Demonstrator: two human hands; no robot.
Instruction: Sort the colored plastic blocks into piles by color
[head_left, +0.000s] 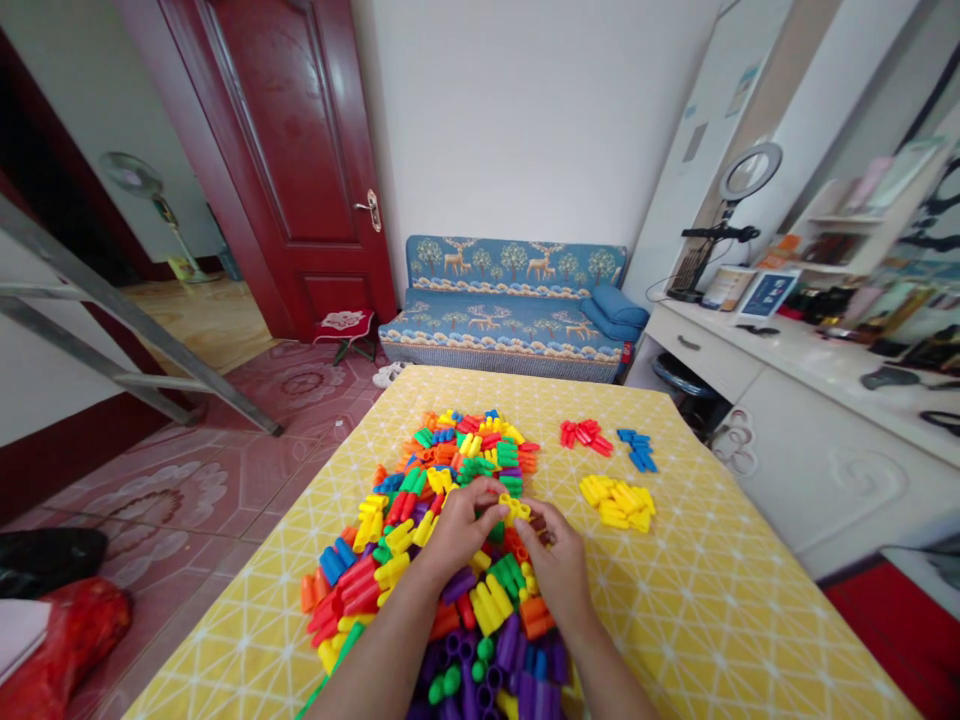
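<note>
Between my two hands is a yellow plastic toy piece [514,508] with round tube ends, held just above the mixed pile. My left hand [466,520] pinches it from the left, while my right hand [553,550] grips it from the right. Below and around them spreads a large heap of bullet-shaped connector blocks [491,605] in yellow, red, green, orange, blue and purple. Right of the heap lie separate groups: red pieces [585,436], blue pieces [637,450] and yellow pieces [618,502].
A yellow patterned cloth [712,600] covers the table. Beyond it stands a blue sofa [502,310] with a small stool [345,325] beside it. A white dresser [810,440] with a ring light [750,172] is at the right. A metal ladder [142,330] leans at the left.
</note>
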